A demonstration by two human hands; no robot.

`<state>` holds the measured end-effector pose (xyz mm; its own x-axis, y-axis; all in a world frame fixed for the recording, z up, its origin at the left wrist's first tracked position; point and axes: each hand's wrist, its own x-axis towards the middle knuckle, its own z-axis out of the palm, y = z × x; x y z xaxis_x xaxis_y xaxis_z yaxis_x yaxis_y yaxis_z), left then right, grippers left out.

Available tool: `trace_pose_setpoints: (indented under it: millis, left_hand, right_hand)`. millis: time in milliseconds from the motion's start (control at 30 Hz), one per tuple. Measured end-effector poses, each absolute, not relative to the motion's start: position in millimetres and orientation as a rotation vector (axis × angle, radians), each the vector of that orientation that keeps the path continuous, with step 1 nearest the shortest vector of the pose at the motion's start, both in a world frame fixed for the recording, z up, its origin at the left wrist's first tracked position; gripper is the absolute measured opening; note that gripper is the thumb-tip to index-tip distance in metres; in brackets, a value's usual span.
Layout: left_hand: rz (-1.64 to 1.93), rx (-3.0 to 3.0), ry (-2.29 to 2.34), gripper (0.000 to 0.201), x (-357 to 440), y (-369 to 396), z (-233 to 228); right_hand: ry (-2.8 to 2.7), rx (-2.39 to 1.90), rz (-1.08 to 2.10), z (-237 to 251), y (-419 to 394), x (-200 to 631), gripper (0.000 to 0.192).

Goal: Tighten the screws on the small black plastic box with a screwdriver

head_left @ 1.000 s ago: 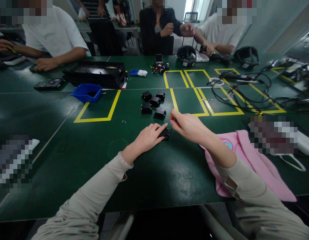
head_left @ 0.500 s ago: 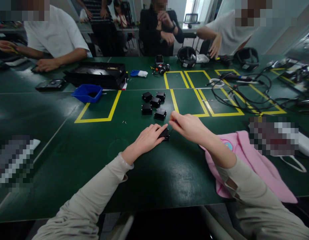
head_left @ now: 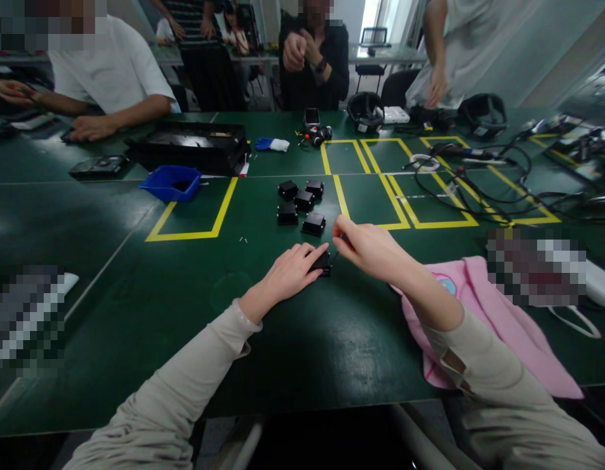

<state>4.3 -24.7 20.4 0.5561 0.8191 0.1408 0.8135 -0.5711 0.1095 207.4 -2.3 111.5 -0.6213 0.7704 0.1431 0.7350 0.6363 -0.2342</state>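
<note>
- Our left hand (head_left: 290, 269) lies flat over a small black box (head_left: 323, 263) on the green table (head_left: 136, 294), near the middle of the scene, fingers spread along its top and pressing down — a hold that pins the box so it cannot slide.
- Our right hand (head_left: 368, 247) hovers just right of the box, thumb and forefinger pinched narrow on something thin and dark, its tip angled down toward the box's right edge.
- What that pinched thing is we cannot tell — possibly a small tool or a wire; the fingers cover most of it.
- Most of the box is hidden under our left fingers; only its right end shows.
- Five more black boxes (head_left: 302, 204) sit clustered just beyond, far of our hands, apart from the one held.
- A pink cloth (head_left: 483, 307) lies under our right forearm, partly covered by the sleeve.
</note>
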Motion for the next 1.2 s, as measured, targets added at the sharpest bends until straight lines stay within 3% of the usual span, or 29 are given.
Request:
trace_pose_setpoints:
  millis: [1200]
  left_hand:
    - [0.293,2.711,1.439,0.051,3.3,-24.2,19.2]
  right_hand:
    - [-2.623,-1.18,0.306,110.3,2.8,209.8,0.023]
